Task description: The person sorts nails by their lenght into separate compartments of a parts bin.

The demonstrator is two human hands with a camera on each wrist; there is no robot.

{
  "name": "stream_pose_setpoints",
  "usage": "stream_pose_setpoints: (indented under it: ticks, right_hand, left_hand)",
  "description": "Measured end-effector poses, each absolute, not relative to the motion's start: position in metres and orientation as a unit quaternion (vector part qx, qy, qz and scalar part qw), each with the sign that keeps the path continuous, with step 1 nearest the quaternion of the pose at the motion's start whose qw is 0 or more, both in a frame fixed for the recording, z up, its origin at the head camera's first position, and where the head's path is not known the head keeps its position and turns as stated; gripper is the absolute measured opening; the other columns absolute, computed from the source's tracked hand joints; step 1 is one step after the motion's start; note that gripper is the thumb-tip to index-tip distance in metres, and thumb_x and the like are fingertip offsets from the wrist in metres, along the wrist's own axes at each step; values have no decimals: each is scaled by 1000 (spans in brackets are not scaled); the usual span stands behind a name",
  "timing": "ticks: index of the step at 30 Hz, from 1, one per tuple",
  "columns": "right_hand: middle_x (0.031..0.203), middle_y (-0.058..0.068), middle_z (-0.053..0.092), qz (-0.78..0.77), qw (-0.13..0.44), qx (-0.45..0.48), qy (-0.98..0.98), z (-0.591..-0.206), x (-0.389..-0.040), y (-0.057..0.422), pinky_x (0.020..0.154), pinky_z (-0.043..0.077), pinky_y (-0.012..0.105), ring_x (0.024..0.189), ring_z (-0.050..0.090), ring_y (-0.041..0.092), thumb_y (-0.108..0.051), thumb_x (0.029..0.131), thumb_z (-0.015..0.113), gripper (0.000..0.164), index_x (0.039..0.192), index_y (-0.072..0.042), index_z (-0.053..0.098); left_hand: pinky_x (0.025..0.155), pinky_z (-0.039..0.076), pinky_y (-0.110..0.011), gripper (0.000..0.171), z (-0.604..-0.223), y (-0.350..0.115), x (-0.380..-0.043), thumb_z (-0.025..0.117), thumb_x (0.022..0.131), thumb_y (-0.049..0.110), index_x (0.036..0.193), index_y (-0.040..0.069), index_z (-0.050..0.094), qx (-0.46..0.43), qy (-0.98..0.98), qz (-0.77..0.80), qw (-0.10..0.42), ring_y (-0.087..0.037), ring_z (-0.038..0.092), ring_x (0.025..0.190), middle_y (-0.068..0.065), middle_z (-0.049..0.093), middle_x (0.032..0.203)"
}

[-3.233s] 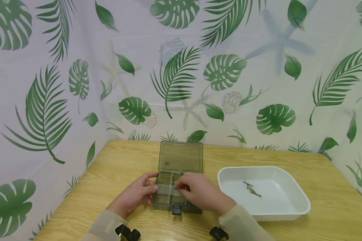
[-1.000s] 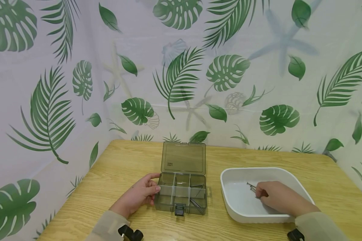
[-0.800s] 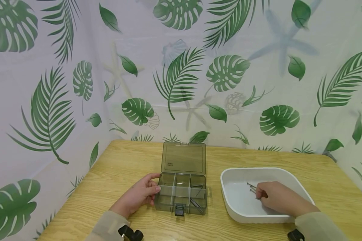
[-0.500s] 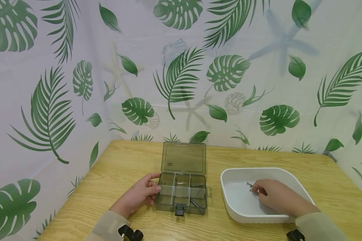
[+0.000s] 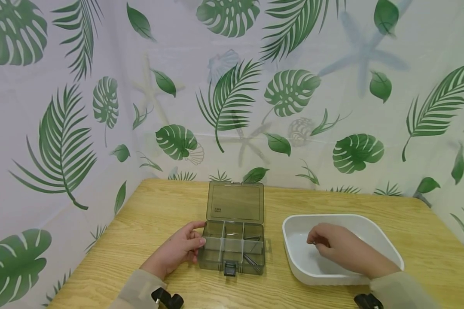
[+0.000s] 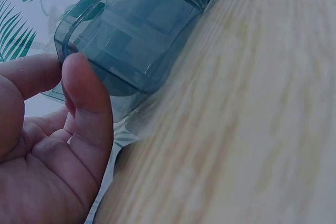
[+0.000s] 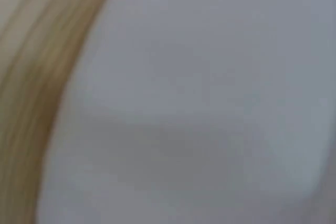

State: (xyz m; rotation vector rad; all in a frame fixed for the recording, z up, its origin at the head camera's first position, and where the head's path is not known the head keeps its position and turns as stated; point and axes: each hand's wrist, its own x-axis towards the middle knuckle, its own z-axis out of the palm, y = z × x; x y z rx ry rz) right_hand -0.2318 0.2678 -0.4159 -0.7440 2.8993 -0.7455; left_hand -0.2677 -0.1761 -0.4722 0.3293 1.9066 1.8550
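Note:
A smoky, see-through compartment box point(image 5: 232, 253) stands on the table with its lid point(image 5: 235, 201) raised. My left hand point(image 5: 179, 246) grips its left end, the thumb at the front divider and the forefinger at the back corner; in the left wrist view the fingers point(image 6: 86, 87) lie against the box wall. Several thin dark screws point(image 5: 252, 262) lie in the box's right-hand compartments. Over the white tray point(image 5: 299, 274) is my right hand point(image 5: 336, 246), its fingertips pinched together with a small dark screw tip showing between them. The fingers hide most of what they hold.
The wood-grain table point(image 5: 170, 201) meets a leaf-printed cloth point(image 5: 232, 107) at the back and left. The tray wall point(image 7: 173, 156) fills the right wrist view, blurred. A front latch point(image 5: 230, 269) juts from the box.
My right hand went from the box to the tray, closed on the screws there, and has now lifted slightly left. The screws seen in the tray no longer show. My left hand stays put.

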Motion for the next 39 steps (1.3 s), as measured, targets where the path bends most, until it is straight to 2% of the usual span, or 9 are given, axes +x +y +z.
stream_pose_setpoints:
  ticks: [7,14,19,28,34,39]
  right_hand:
    - [89,-8,63,-280,34,-267,921,-405,-231,244,67,49,28,77,53,5,-1,94,62,20,102,-17,69]
    - [87,-14,61,-287,26,-289,913,-399,-230,220,67,50,27,75,54,4,-1,95,61,23,101,-21,69]
    - [90,-12,62,-277,19,-308,910,-395,-230,202,68,51,28,76,54,3,-2,95,62,23,102,-22,69]
    - [91,-13,61,-276,29,-331,902,-385,-230,164,69,51,28,76,54,4,-2,96,62,20,106,-18,70]
    - [95,-15,61,-270,33,-344,899,-385,-234,139,71,51,28,79,55,5,-3,96,63,21,106,-19,71]
    - [90,-16,58,-256,30,-360,897,-385,-236,120,67,49,27,75,52,6,-4,95,62,21,104,-21,72]
  left_hand:
    - [60,51,-30,65,-472,-176,-268,60,104,17,158,5,26,120,694,672,229,-17,48,72,-7,52,94]
    - [60,51,-30,66,-473,-176,-268,61,104,19,158,5,26,123,694,671,229,-17,48,72,-7,52,94]
    - [60,51,-30,67,-473,-177,-268,61,104,19,159,6,26,124,695,670,229,-17,48,72,-7,52,95]
    - [60,51,-30,66,-472,-177,-267,61,104,20,159,6,27,123,699,667,228,-17,48,73,-7,52,96]
    - [61,51,-31,65,-472,-176,-266,61,104,20,158,6,27,124,699,667,226,-17,48,73,-7,52,95]
    - [60,51,-30,64,-471,-175,-266,59,104,17,158,5,26,125,698,668,225,-17,48,73,-7,51,96]
